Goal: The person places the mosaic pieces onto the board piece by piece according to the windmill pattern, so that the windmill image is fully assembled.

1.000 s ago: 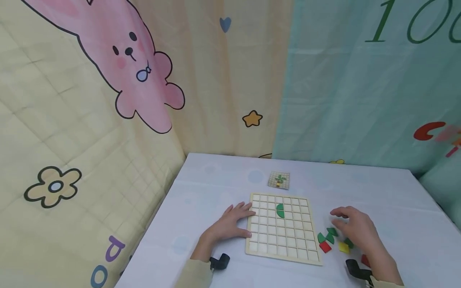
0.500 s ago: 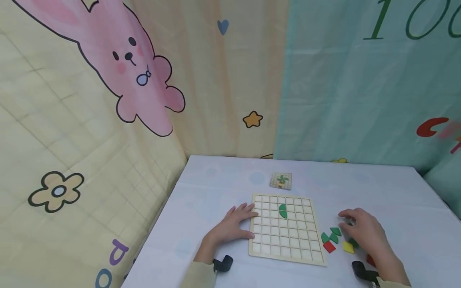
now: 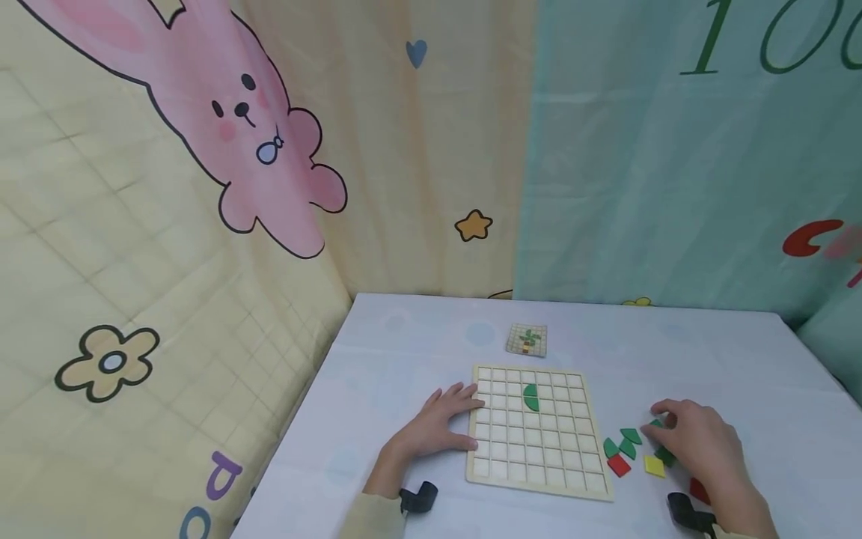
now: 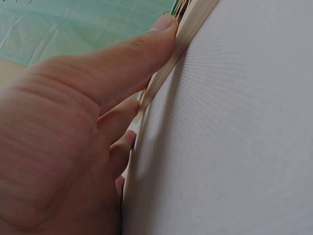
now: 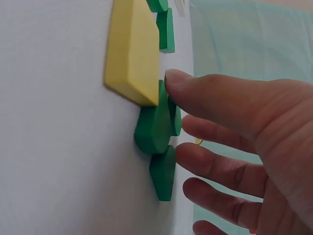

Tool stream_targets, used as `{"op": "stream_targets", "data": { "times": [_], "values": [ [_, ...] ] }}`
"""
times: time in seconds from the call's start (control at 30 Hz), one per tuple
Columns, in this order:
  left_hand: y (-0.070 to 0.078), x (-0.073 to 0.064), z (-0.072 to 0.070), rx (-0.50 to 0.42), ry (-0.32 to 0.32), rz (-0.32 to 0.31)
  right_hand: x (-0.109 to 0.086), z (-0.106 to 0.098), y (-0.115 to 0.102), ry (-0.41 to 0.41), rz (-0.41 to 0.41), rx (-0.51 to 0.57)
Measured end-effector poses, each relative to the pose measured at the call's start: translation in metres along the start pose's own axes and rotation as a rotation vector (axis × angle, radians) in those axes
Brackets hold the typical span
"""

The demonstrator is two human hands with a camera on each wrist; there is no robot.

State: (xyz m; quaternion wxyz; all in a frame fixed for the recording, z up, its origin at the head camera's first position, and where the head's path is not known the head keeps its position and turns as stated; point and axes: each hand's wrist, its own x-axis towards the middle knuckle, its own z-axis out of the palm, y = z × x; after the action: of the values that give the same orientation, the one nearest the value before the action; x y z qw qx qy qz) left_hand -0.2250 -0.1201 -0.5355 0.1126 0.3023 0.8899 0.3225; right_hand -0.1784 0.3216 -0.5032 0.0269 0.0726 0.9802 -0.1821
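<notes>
My left hand (image 3: 438, 425) lies spread at the left edge of a wooden grid board (image 3: 473, 468), thumb and fingertips touching its rim (image 4: 195, 24). Two green quarter-round pieces (image 3: 531, 397) sit one above the other in the board's upper cells. To the right of the board, my right hand (image 3: 700, 438) reaches down over loose pieces. Its thumb and index finger are parted around a green piece (image 5: 175, 117). Close by that thumb lie a yellow square (image 5: 134, 54) and another green piece (image 5: 154, 127). A red piece (image 3: 699, 490) is partly hidden by the right wrist.
Behind the board lies a small card (image 3: 527, 340) printed with a green and yellow pattern on a grid. Several green pieces (image 3: 628, 448) and a red square (image 3: 618, 465) lie just off the board's right edge. A white cloth (image 3: 397, 344) covers the table.
My right hand has moved slightly right and lower, its thumb and index finger coming down around a green piece. The left hand stays at the board's edge. The head view has shifted a little.
</notes>
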Motion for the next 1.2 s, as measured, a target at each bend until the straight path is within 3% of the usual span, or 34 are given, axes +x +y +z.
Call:
{"op": "stream_targets", "data": {
  "times": [0.17,0.77,1.2],
  "values": [
    [0.001,0.0,0.001,0.002,0.007,-0.001,0.0,0.001,-0.001,-0.004,0.029,0.016],
    [0.002,0.001,0.002,-0.002,0.0,-0.041,0.002,0.012,-0.004,0.042,-0.045,0.15],
    [0.004,0.0,0.001,-0.007,-0.004,-0.029,0.0,0.01,-0.006,0.012,-0.065,0.127]
  ]
}}
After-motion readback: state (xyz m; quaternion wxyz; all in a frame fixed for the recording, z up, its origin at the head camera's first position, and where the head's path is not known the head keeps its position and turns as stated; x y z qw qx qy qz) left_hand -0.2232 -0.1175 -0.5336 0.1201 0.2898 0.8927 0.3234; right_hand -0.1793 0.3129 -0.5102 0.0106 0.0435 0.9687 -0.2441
